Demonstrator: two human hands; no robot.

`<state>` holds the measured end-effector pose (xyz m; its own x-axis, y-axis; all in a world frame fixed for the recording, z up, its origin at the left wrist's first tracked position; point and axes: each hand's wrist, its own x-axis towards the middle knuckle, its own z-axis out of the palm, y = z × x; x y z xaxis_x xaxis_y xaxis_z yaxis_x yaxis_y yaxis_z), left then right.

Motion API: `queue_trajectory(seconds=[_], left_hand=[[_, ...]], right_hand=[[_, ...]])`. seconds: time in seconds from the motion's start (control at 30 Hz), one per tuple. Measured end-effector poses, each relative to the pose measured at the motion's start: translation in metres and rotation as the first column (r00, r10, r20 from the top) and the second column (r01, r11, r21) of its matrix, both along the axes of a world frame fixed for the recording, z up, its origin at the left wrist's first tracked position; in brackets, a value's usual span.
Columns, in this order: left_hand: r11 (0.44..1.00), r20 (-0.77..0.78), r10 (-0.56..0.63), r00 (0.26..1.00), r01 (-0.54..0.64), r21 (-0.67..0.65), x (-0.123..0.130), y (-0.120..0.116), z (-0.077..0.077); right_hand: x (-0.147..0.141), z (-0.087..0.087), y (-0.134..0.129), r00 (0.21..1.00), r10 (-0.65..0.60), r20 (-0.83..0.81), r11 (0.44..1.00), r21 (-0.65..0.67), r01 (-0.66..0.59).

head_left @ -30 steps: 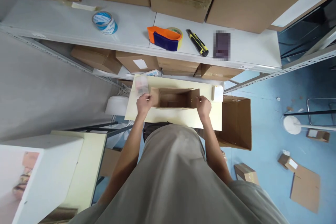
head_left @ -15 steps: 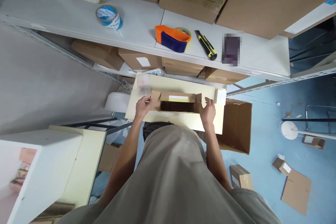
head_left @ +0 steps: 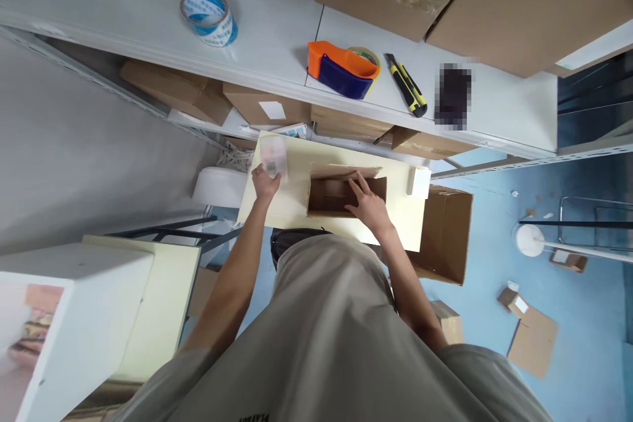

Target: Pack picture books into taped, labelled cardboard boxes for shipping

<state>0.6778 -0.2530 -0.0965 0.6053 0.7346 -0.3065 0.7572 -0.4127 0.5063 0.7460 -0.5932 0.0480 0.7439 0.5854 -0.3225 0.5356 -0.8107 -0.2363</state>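
Observation:
A small open cardboard box [head_left: 321,196] stands on a cream table [head_left: 291,208] in front of me. My right hand [head_left: 370,206] reaches over it, fingers spread, the tips by its far flap. At the table's far left lies a translucent plastic pack [head_left: 273,151] with a pinkish tint and something dark inside. The thumb and fingers of my left hand [head_left: 266,183] close around the near end of this pack. What the pack contains is too blurred to name.
Above the table, a shelf [head_left: 267,39] holds blue-and-white tape [head_left: 210,18], an orange-and-blue tape dispenser [head_left: 342,70], a yellow-black utility knife [head_left: 405,86] and large cartons. A small white box [head_left: 419,182] sits at the table's right. Beside it stands a big open carton [head_left: 445,234].
My left hand has left the box's left flap and moved up-left to the plastic pack. My right hand has moved left over the box, whose side flaps no longer stick out.

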Motion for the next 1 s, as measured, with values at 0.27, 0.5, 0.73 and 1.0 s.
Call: queue_trajectory(seconds=[0.27, 0.5, 0.73, 1.0], left_hand=[[0.983, -0.172, -0.142, 0.975, 0.159, 0.092, 0.041, -0.008, -0.016], [0.966, -0.246, -0.188, 0.951, 0.224, 0.126, 0.048, 0.001, -0.018], [0.993, -0.129, -0.087, 0.988, 0.096, 0.067, 0.039, 0.023, 0.017], [0.913, 0.361, 0.147, 0.921, 0.014, -0.407, -0.020, 0.017, 0.096]], right_hand=[[0.008, -0.015, 0.002, 1.000, -0.017, 0.011, 1.000, 0.022, 0.017], [0.004, -0.018, 0.005, 0.996, -0.084, 0.005, 0.994, 0.067, 0.083], [0.003, -0.021, 0.002, 0.994, -0.106, -0.016, 0.984, 0.142, 0.107], [0.009, -0.032, -0.011, 0.983, -0.148, -0.110, 0.929, 0.325, 0.177]])
